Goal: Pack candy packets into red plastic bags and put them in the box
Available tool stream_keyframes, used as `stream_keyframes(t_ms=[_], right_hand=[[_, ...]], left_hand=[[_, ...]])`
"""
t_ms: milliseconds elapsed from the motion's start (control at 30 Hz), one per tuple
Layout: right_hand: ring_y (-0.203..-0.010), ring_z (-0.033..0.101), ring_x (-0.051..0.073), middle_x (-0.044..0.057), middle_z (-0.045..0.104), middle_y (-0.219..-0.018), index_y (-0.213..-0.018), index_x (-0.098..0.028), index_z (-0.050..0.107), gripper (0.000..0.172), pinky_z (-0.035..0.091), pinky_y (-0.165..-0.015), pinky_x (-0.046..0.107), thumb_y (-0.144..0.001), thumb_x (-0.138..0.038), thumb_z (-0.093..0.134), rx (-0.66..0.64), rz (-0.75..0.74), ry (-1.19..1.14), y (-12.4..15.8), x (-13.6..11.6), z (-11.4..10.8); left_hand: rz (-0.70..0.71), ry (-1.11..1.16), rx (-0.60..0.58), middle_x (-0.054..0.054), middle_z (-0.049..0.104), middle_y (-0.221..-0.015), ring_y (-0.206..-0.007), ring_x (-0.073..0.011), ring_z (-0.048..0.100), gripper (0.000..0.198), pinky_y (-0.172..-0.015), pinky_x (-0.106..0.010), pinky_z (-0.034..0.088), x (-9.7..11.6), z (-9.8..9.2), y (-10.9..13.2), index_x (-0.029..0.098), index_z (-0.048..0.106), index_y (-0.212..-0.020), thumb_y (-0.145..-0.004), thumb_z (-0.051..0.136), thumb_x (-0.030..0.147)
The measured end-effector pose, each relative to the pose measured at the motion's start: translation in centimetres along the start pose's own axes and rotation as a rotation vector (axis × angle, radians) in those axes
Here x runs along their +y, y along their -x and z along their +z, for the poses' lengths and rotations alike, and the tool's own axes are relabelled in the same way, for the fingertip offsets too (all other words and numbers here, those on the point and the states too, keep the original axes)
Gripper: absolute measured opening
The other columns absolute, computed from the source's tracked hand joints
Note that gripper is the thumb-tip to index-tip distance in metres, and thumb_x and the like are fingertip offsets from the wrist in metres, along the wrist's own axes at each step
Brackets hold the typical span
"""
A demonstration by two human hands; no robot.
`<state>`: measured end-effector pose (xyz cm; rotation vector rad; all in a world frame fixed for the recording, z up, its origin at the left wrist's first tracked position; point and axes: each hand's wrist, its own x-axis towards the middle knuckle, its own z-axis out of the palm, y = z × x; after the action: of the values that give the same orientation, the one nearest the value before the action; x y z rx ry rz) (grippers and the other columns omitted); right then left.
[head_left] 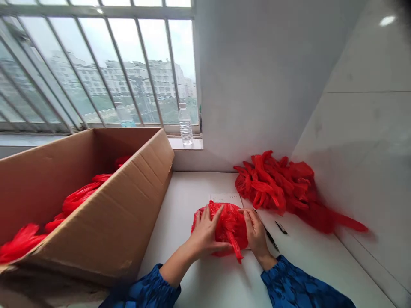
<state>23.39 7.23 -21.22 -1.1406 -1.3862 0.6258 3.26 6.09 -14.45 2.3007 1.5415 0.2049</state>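
A crumpled red plastic bag (228, 226) lies on the white table (189, 201) just in front of me, on top of a white sheet of paper (226, 198). My left hand (205, 235) rests on the bag's left side, fingers spread and pressing down. On the bag's right side my right hand (256, 233) lies with its fingers stretched over the plastic. Both sleeves are blue and patterned. Neither hand lifts the bag.
A large open cardboard box (105, 214) with red bags inside (77, 199) stands at the left. A heap of red plastic bags (282, 186) fills the far right corner. Dark pens (276, 233) lie right of my hand. A water bottle (185, 124) stands on the window sill.
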Motion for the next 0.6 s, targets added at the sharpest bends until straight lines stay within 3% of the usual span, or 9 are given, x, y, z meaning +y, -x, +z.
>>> stream_keyframes(t_ms=[67, 133, 267, 367, 433, 500, 600], right_hand=[[-0.104, 0.062, 0.026, 0.009, 0.069, -0.107, -0.103, -0.021, 0.066, 0.04, 0.046, -0.096, 0.04, -0.102, -0.05, 0.039, 0.014, 0.053, -0.032, 0.2, 0.7, -0.2], [-0.103, 0.063, 0.027, 0.01, 0.07, -0.106, -0.103, -0.02, 0.066, 0.043, 0.046, -0.094, 0.04, -0.1, -0.054, 0.04, 0.025, 0.105, -0.058, 0.3, 1.5, -0.5], [-0.1, 0.065, 0.027, 0.011, 0.071, -0.104, -0.104, -0.018, 0.066, 0.048, 0.049, -0.092, 0.039, -0.098, -0.059, 0.042, 0.017, 0.159, -0.092, 0.2, 2.2, -0.9], [-0.097, 0.066, 0.027, 0.01, 0.073, -0.101, -0.101, -0.018, 0.068, 0.05, 0.051, -0.088, 0.037, -0.095, -0.062, 0.045, 0.024, 0.176, -0.108, 0.2, 2.1, -0.9], [-0.096, 0.066, 0.027, 0.01, 0.073, -0.1, -0.099, -0.018, 0.069, 0.05, 0.051, -0.087, 0.037, -0.094, -0.063, 0.046, 0.034, 0.179, -0.115, 0.2, 1.9, -0.9], [-0.097, 0.065, 0.027, 0.01, 0.073, -0.099, -0.096, -0.018, 0.068, 0.049, 0.05, -0.088, 0.037, -0.094, -0.062, 0.046, 0.05, 0.182, -0.119, 0.1, 1.9, -1.0], [-0.099, 0.064, 0.027, 0.01, 0.072, -0.099, -0.094, -0.018, 0.068, 0.049, 0.048, -0.091, 0.039, -0.093, -0.062, 0.046, 0.067, 0.183, -0.133, 0.2, 1.8, -0.9]], left_hand=[[-0.003, -0.019, -0.049, -0.028, 0.021, -0.162, -0.151, -0.0489, 0.008, 0.128, -0.116, -0.07, 0.012, 1.0, 0.3, 0.0, 0.028, 0.018, -0.16, -0.058, 0.084, 0.066], [-0.017, -0.028, -0.02, -0.026, 0.032, -0.158, -0.149, -0.0503, 0.017, 0.119, -0.114, -0.072, 0.012, 1.8, 0.6, -0.1, 0.031, 0.027, -0.158, -0.059, 0.086, 0.06], [-0.068, -0.003, 0.124, -0.017, 0.06, -0.134, -0.133, -0.0415, 0.048, 0.068, -0.114, -0.067, 0.021, 2.9, 1.1, -0.4, 0.028, 0.057, -0.138, -0.077, 0.076, 0.052], [-0.046, -0.003, 0.162, -0.011, 0.067, -0.118, -0.116, -0.0315, 0.06, 0.033, -0.102, -0.047, 0.042, 3.5, 0.8, -0.2, 0.025, 0.068, -0.118, -0.085, 0.067, 0.031], [-0.008, -0.008, 0.174, -0.008, 0.069, -0.109, -0.102, -0.0254, 0.064, 0.024, -0.084, -0.034, 0.047, 4.0, -0.1, 0.6, 0.024, 0.07, -0.106, -0.085, 0.061, 0.019], [0.032, -0.013, 0.188, -0.004, 0.07, -0.101, -0.09, -0.0198, 0.065, 0.019, -0.072, -0.028, 0.044, 4.3, -1.8, 2.6, 0.023, 0.069, -0.097, -0.084, 0.059, 0.014], [0.093, 0.019, 0.217, 0.001, 0.067, -0.088, -0.075, -0.0128, 0.06, 0.011, -0.063, -0.024, 0.038, 4.3, -5.4, 7.8, 0.021, 0.065, -0.085, -0.082, 0.06, 0.011]])
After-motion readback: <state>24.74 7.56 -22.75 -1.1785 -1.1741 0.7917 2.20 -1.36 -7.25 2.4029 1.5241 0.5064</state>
